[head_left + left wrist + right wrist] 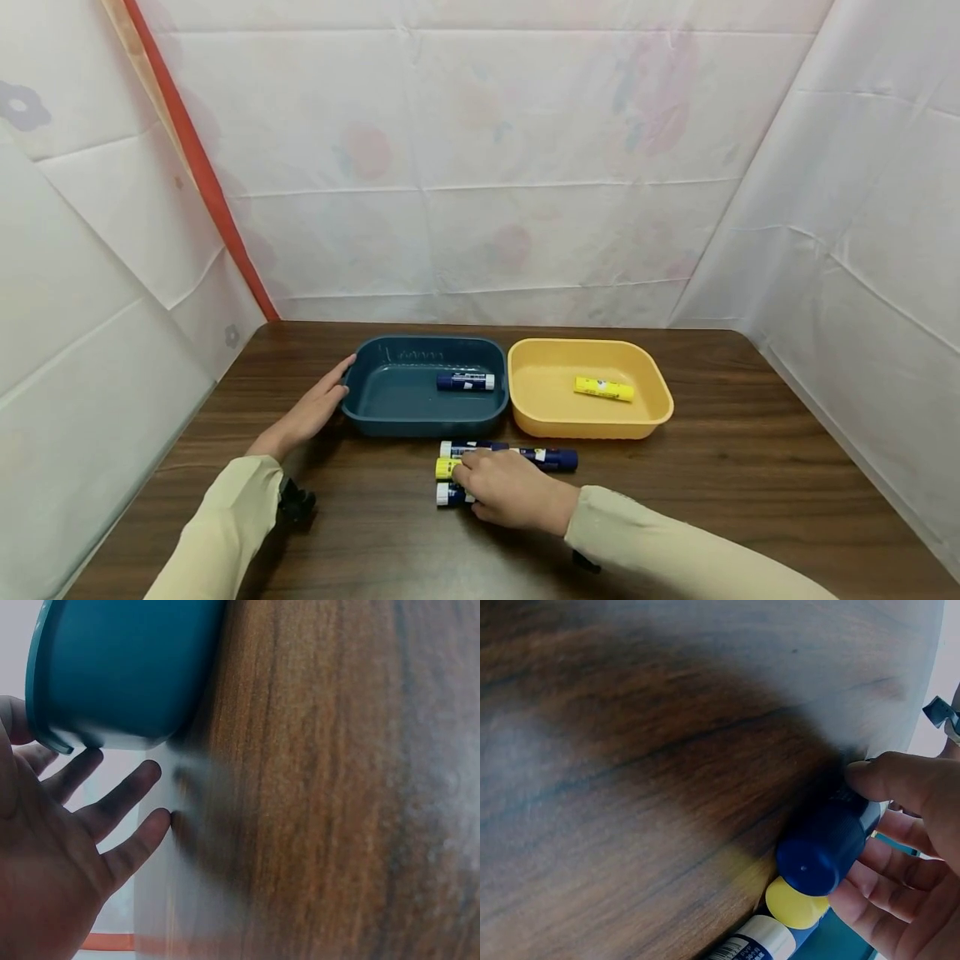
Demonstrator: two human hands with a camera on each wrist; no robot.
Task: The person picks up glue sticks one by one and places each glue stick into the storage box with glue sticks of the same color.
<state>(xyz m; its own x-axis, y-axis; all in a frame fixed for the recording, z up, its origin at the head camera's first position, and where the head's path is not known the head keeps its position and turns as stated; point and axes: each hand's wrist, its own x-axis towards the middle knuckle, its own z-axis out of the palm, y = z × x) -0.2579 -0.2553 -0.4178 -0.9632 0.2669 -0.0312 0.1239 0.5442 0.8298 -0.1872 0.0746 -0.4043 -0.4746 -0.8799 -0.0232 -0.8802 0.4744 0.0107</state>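
My right hand point(517, 490) pinches the nearest dark blue glue stick point(814, 855) between thumb and fingers; its white end point(444, 495) pokes out to the left in the head view. Right beside it lies a yellow glue stick point(447, 468), partly hidden by the hand. Behind that are two more blue glue sticks, one with a white end point(459, 449) and one dark-ended point(558, 460). My left hand point(307, 417) rests with extended fingers at the left end of a blue tray point(423, 429); in the left wrist view the fingers spread beside its wall.
One blue glue stick point(465, 382) lies inside the blue tray. Against its right side stands a yellow tray point(592, 427) with a yellow glue stick point(603, 389) in it. Both are on a dark wooden table point(750, 467), with white sheeting point(480, 167) behind and at the sides.
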